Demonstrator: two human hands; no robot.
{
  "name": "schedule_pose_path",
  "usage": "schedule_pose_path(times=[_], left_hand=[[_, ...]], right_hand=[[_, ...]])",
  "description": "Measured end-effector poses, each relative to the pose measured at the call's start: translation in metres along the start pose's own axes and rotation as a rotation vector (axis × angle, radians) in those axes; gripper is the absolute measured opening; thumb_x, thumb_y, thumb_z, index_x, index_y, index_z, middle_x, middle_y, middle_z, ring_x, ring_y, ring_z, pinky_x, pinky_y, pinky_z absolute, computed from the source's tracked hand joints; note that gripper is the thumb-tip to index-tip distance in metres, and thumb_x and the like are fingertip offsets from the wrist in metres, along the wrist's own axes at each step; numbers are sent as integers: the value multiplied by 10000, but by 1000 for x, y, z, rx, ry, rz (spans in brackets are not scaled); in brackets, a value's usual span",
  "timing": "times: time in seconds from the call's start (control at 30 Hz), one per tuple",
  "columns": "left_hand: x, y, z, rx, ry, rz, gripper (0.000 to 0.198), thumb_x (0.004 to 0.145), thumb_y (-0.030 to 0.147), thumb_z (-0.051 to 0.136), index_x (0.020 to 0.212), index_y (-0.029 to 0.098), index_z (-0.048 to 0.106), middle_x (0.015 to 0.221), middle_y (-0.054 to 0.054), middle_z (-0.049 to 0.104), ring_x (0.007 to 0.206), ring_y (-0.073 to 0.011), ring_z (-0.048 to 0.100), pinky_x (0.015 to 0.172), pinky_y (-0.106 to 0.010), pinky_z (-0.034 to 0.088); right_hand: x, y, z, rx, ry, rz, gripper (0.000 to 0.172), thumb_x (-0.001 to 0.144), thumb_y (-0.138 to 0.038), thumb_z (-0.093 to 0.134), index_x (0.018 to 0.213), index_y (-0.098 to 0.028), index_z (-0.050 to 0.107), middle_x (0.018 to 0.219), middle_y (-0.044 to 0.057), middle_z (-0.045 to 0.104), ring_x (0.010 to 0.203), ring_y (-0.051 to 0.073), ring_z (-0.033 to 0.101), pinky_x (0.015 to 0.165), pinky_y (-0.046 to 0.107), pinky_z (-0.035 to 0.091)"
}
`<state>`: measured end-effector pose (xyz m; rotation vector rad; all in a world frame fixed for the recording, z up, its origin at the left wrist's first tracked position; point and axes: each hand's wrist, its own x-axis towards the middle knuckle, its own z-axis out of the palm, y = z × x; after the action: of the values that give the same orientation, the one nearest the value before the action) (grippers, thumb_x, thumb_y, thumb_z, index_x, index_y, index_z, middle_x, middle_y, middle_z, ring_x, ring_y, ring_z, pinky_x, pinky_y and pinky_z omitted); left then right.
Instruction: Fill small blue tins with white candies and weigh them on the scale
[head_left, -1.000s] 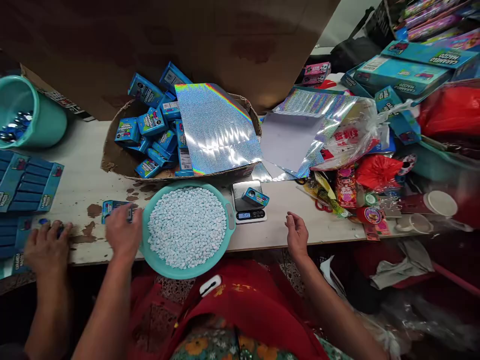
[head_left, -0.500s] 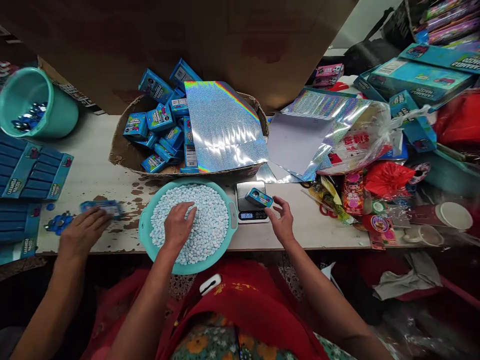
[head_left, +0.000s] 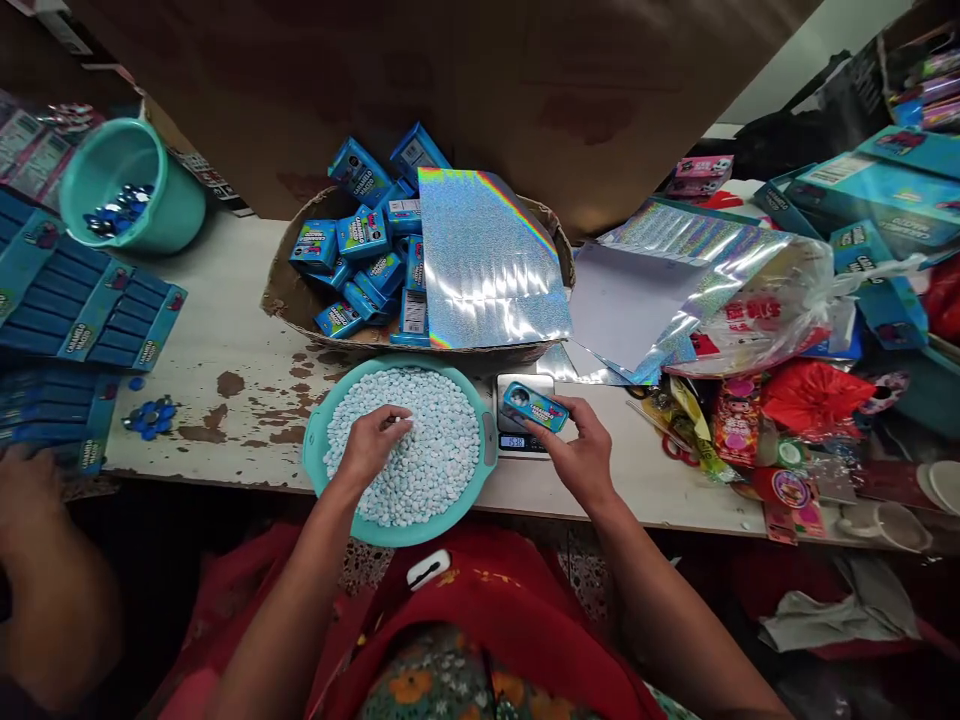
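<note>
My left hand (head_left: 375, 442) is over the round turquoise colander-like bowl (head_left: 489, 440), thumb and fingers pinched together on what looks like a small white candy. Pale, pebble-shaped candies (head_left: 431, 475) fill the bowl. In my right hand (head_left: 585, 450) is a small blue candy box (head_left: 535, 406), tilted, with a round opening showing at its left end. The box is held above the digital scale (head_left: 525, 384) and covers part of its plate. The scale's lit display reads about 153.
Behind the bowl stands a cardboard tray (head_left: 330, 335) of blue boxes under a holographic sheet (head_left: 491, 260). A turquoise bucket (head_left: 180, 205) and display boxes (head_left: 90, 310) are at left, near a co-worker's hand (head_left: 30, 490). Bags and wrappers (head_left: 814, 400) crowd the right.
My right hand has gripped the blue box and raised it off the scale. My left fingers have closed into a pinch. The co-worker's hand has moved left, and the view has shifted.
</note>
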<state>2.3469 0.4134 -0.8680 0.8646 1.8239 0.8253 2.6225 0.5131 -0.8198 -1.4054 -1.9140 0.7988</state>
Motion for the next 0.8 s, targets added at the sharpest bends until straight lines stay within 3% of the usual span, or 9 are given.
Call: schedule_pose_path(times=[0.07,0.17,0.27,0.5,0.6,0.67,0.73,0.8], left_hand=[[-13,29,-12,-77,-3,99,235,784,376,618,902,182,679,779,-23,644,702,-164,573,624,-271,443],[-28,73,-23,3,-17,385,148,829,293,598,904,196,681,860,-34,652,789,-162,586,724,-289,461],[-29,91,-28,159,-79,569,149,861,239,563,961,197,666,919,-52,647,881,-179,588,793,-322,466],[-24,64,-50,74,-83,523,279,866,202,551,1135,230,615,1122,-63,615,1000,-184,592,849,-328,494],[-25,60,-61,152,-118,569,411,849,222,575,1256,276,547,1326,-70,519,1225,-226,480,995,-387,430],[-25,58,-71,230,-165,578,416,837,238,590,1249,279,545,1284,-66,555,1202,-228,497,1000,-386,423],[-24,51,-90,254,-89,496,365,819,279,611,1182,263,572,1158,-54,622,1079,-219,571,925,-356,465],[-19,32,-116,266,139,339,376,785,348,641,1141,247,576,1079,-45,649,972,-218,611,843,-340,493]], right_hand=[[1,-26,6,1,-95,-76,328,771,-416,708,1039,-252,611,961,38,637,886,217,605,783,364,495],[3,-50,25,20,-235,-162,329,785,-415,699,1064,-269,605,983,50,649,918,239,607,798,390,491],[3,-59,48,30,-329,-215,333,784,-419,702,1063,-265,603,978,57,651,917,251,610,788,400,487],[1,-68,76,69,-388,-208,323,795,-406,697,1064,-254,603,1000,65,646,942,255,607,801,391,483],[3,-81,85,134,-388,-209,334,778,-421,712,1052,-261,606,975,54,646,924,247,609,795,380,488],[9,-94,93,215,-444,-220,369,763,-437,725,1063,-264,599,973,46,649,924,239,612,804,373,495],[22,-106,104,299,-503,-225,458,767,-456,716,1152,-268,554,1072,55,635,995,237,604,863,378,496],[43,-113,119,308,-467,-241,533,791,-464,687,1246,-273,487,1192,71,585,1088,240,572,937,398,476]])
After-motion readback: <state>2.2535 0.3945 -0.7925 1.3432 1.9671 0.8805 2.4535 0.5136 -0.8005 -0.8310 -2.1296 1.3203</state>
